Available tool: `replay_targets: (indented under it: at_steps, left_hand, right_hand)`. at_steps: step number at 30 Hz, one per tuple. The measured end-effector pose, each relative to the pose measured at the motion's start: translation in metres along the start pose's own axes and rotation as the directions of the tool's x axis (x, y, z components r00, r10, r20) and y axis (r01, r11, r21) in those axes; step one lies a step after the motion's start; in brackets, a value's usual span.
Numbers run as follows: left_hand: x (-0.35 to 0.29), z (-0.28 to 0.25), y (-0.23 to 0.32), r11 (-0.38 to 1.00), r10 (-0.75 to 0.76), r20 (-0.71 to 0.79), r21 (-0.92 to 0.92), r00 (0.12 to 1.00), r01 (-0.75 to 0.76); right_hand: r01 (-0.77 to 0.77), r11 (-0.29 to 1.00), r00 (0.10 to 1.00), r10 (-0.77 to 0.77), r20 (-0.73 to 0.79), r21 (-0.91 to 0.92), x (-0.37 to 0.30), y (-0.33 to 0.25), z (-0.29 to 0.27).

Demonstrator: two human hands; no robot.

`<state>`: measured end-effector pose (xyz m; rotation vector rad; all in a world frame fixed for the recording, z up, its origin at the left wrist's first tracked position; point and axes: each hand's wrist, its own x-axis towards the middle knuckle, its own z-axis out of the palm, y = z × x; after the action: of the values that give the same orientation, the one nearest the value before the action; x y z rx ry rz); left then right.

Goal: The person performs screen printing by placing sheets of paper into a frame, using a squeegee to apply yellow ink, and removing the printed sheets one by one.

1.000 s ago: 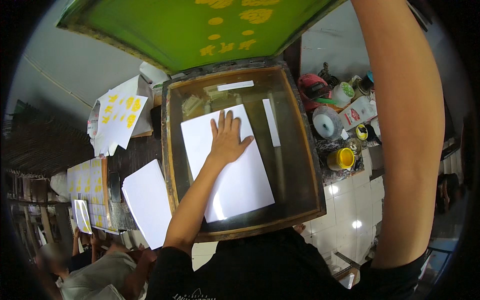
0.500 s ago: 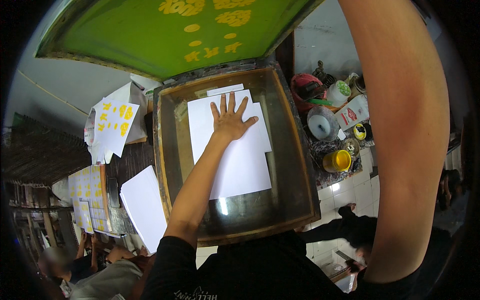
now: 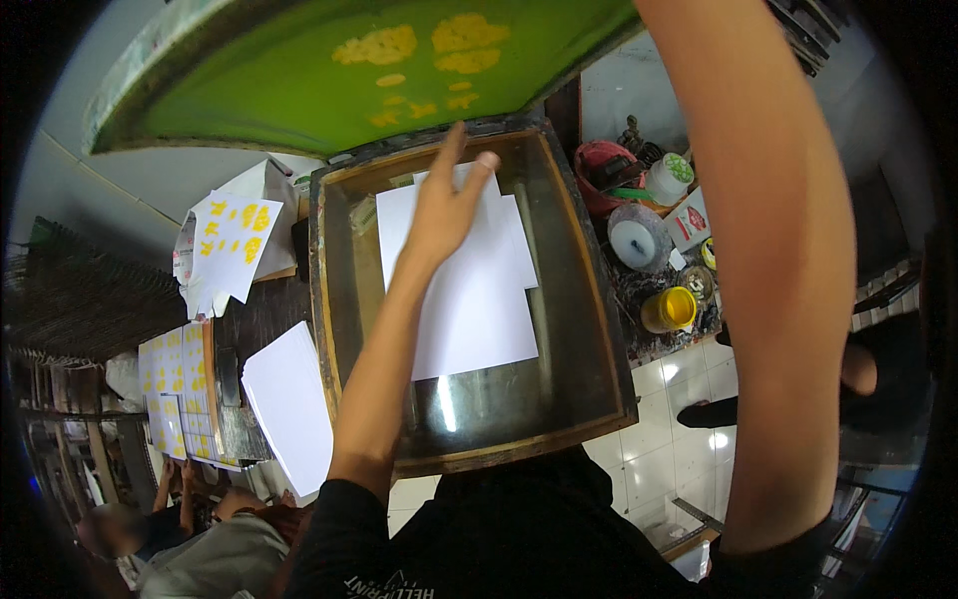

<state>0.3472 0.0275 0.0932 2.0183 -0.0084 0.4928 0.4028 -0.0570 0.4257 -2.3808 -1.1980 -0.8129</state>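
My left hand is over a sheet of white paper, its fingers stretched toward the far end. It holds nothing, and I cannot tell whether it still touches the paper. The sheet lies on a glass-topped table with a wooden rim; another white edge shows beneath it at the right. Above the far side, a green printing screen with yellow patterns is tilted up. My right forearm reaches up past the screen's right side. The right hand is out of the picture, beyond the top edge.
On the right stand an open yellow ink tub, a white-lidded container and a red basin. At left are a blank paper stack, a yellow-printed sheet and more prints. A person sits lower left.
My left hand has lifted from its flat spread on the paper and moved toward the far edge. The green screen has tilted lower toward me. My right forearm has shifted slightly left.
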Motion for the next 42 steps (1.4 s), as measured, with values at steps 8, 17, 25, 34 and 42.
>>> replay_targets:
  at_steps: [8,17,25,34,42]
  left_hand:
    - [-0.167,-0.132,0.094,0.8,0.081,-0.008,-0.596,0.997,-0.07]
    - [-0.345,-0.066,0.022,0.04,-0.662,0.407,-0.82,0.629,0.572]
    - [-0.352,-0.057,-0.006,-0.21,-0.714,0.499,-0.822,0.492,0.529]
    - [-0.366,-0.051,-0.02,-0.226,-0.742,0.532,-0.771,0.408,0.595]
    - [-0.375,-0.051,-0.019,-0.171,-0.742,0.508,-0.774,0.437,0.609]
  right_hand:
    - [-0.094,0.972,0.994,0.079,0.076,0.215,-0.162,-0.045,0.021]
    - [-0.276,0.915,0.744,0.008,0.668,0.295,-0.321,-0.067,0.141]
    - [-0.139,0.947,0.752,-0.089,0.653,0.289,-0.38,-0.085,0.176]
    - [-0.003,0.992,0.879,-0.058,0.473,0.126,-0.349,-0.06,0.215]
    - [0.049,0.992,0.945,-0.084,0.317,0.116,-0.259,0.003,0.286]
